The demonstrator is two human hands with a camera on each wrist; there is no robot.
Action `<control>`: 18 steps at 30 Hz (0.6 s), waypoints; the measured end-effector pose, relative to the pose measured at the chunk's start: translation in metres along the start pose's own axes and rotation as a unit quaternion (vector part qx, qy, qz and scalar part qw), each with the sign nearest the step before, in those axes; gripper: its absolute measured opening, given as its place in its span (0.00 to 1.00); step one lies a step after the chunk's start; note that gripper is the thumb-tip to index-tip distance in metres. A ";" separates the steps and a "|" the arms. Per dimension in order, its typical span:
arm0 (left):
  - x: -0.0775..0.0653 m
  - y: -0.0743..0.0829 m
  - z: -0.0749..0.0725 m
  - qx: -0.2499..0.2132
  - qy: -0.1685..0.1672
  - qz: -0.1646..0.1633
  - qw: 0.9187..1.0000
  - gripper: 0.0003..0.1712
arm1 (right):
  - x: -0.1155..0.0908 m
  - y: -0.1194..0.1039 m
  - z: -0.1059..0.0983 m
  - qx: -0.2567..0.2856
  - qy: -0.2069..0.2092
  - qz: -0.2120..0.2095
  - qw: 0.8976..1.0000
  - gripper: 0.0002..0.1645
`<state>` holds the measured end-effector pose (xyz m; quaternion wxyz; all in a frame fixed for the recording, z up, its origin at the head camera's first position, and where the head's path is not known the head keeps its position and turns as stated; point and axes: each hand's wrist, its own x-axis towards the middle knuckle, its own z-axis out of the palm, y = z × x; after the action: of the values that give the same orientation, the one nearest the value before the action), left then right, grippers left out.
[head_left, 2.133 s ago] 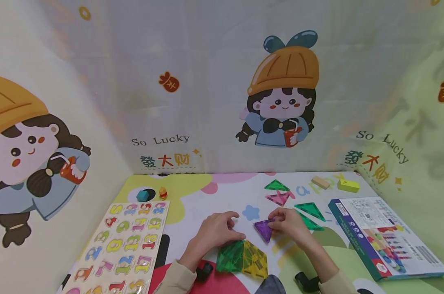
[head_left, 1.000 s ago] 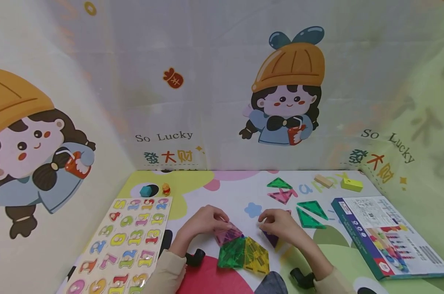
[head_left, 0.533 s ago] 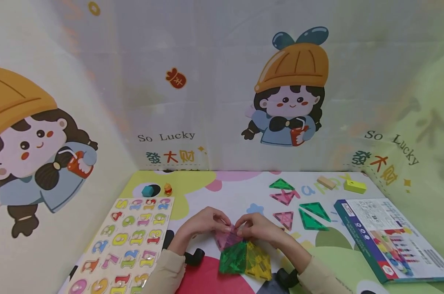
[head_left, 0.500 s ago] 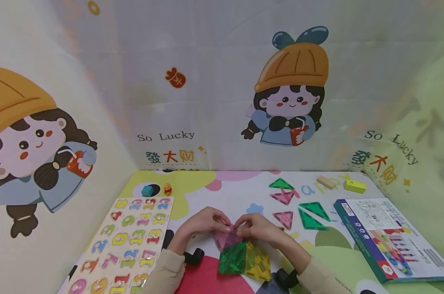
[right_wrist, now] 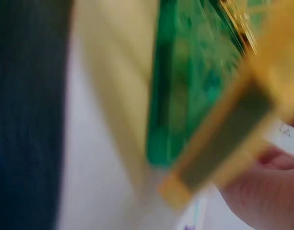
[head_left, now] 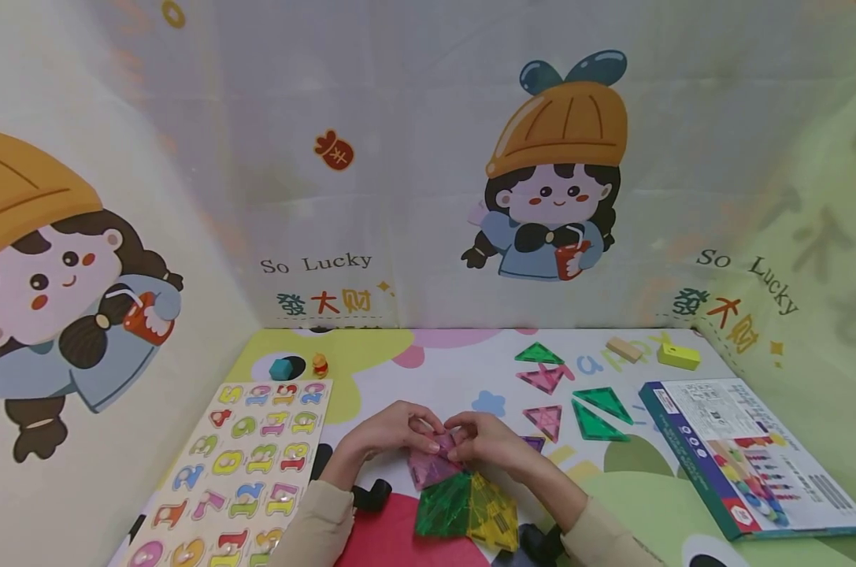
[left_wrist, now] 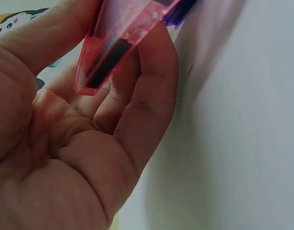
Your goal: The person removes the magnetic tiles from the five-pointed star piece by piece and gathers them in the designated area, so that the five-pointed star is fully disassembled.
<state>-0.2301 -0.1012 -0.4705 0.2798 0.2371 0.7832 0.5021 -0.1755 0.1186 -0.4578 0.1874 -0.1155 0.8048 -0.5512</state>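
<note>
In the head view, my left hand (head_left: 392,431) pinches a see-through pink magnetic tile (head_left: 431,469) by its upper left edge. The left wrist view has the pink tile (left_wrist: 123,45) between thumb and fingers, with a purple corner (left_wrist: 178,13) just beyond it. My right hand (head_left: 487,442) has thumb and forefinger together at the pink tile's upper right edge. Right below stands a joined piece of green tile (head_left: 444,505) and yellow tile (head_left: 493,512), touching or overlapping the pink one's lower edge. In the right wrist view, the yellow tile (right_wrist: 223,139) partly hides the right hand.
Right of the hands lie a purple triangle (head_left: 534,442), pink triangles (head_left: 544,421) and green triangles (head_left: 598,421). A number puzzle board (head_left: 246,465) is at left, a flat box (head_left: 754,457) at right. Small blocks (head_left: 678,357) and a figurine (head_left: 320,365) stand farther back.
The right hand has left the purple triangle and moved left to the pink tile. The left hand has brought the pink tile against the green tile's upper edge.
</note>
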 end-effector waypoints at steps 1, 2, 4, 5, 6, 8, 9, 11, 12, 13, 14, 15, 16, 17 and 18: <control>0.000 0.000 0.000 -0.001 0.000 0.001 1.000 0.12 | 0.001 0.000 0.001 0.003 0.006 -0.004 1.000 0.27; 0.000 0.000 0.000 -0.001 0.001 0.004 1.000 0.12 | 0.002 0.000 0.003 0.008 0.012 -0.007 1.000 0.27; 0.000 0.002 0.000 0.002 0.004 0.009 1.000 0.12 | 0.003 0.000 0.005 0.022 0.026 -0.007 0.999 0.26; 0.000 0.003 0.000 0.003 0.006 0.010 1.000 0.12 | 0.003 0.000 0.005 0.031 0.032 -0.006 0.999 0.26; 0.000 0.004 0.000 0.003 0.007 0.010 1.000 0.12 | 0.003 0.000 0.005 0.040 0.036 -0.002 0.999 0.26; -0.001 0.005 0.000 -0.003 0.011 0.007 1.000 0.13 | 0.003 -0.001 0.005 0.061 0.039 0.011 0.997 0.27; -0.002 0.006 0.000 -0.009 0.011 0.004 1.000 0.14 | 0.003 0.000 0.005 0.074 0.037 0.017 0.996 0.27; -0.003 0.006 -0.001 -0.022 0.010 -0.003 1.000 0.16 | 0.003 0.001 0.004 0.098 0.027 0.027 0.994 0.27; -0.003 0.006 -0.001 -0.027 0.009 -0.005 1.000 0.16 | 0.003 0.002 0.004 0.108 0.022 0.031 0.993 0.27; -0.003 0.006 -0.001 -0.029 0.009 -0.007 1.000 0.17 | 0.003 0.002 0.003 0.115 0.018 0.032 0.993 0.26; -0.004 0.006 -0.001 -0.029 0.008 -0.008 0.999 0.17 | 0.003 0.003 0.003 0.122 0.016 0.032 0.992 0.25; -0.004 0.005 -0.001 -0.030 0.009 -0.009 0.999 0.17 | 0.003 0.004 0.003 0.125 0.014 0.029 0.992 0.23; -0.005 0.005 -0.001 -0.025 0.011 -0.010 1.000 0.18 | 0.003 0.005 0.003 0.127 0.013 0.029 0.991 0.21; -0.005 0.005 -0.001 -0.022 0.012 -0.011 1.000 0.18 | 0.003 0.005 0.002 0.128 0.013 0.028 0.991 0.19; -0.006 0.005 -0.001 -0.019 0.012 -0.013 1.000 0.18 | 0.003 0.006 0.002 0.128 0.015 0.027 0.991 0.17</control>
<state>-0.2261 -0.1044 -0.4643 0.2809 0.2155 0.7799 0.5162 -0.1772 0.1176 -0.4644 0.2031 -0.0608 0.7335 -0.6458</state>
